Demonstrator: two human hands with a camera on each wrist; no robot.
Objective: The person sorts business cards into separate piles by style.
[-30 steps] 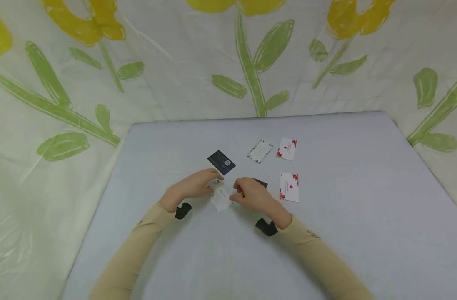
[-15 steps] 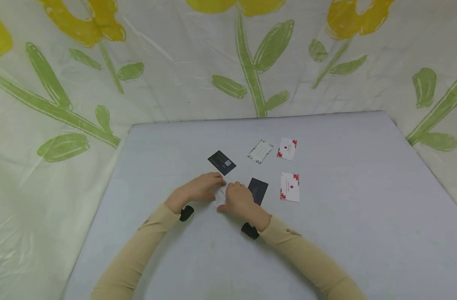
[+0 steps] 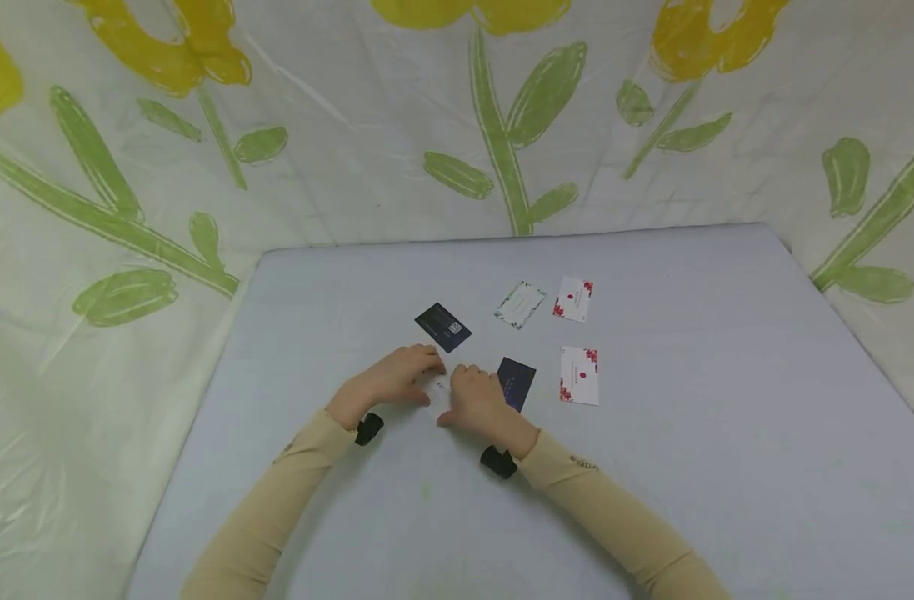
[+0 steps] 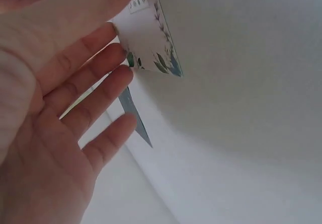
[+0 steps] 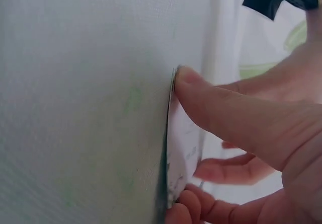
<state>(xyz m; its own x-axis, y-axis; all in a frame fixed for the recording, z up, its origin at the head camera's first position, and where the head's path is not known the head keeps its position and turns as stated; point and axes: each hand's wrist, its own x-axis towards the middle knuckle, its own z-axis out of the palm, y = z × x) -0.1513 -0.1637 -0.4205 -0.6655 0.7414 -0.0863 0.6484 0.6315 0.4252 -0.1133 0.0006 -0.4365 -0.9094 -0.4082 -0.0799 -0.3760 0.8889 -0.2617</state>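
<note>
A white business card with a leaf pattern lies on the table between my two hands; whether more cards are beneath it cannot be told. My left hand holds its left end, and in the left wrist view its fingers touch the card's edge while the thumb reaches over it. With thumb at one edge and curled fingers at the opposite one, my right hand grips the card from the right. My hands hide much of it.
A dark card with a QR code lies beyond my left hand. Another dark card is partly under my right hand. Farther right are a green-leaf card and two red-flowered cards. A flower-painted sheet hangs behind the table.
My right hand has moved left and nearer to me onto the white card, uncovering more of the dark card beside it. My left hand has shifted slightly. Little differs in the last half second.
</note>
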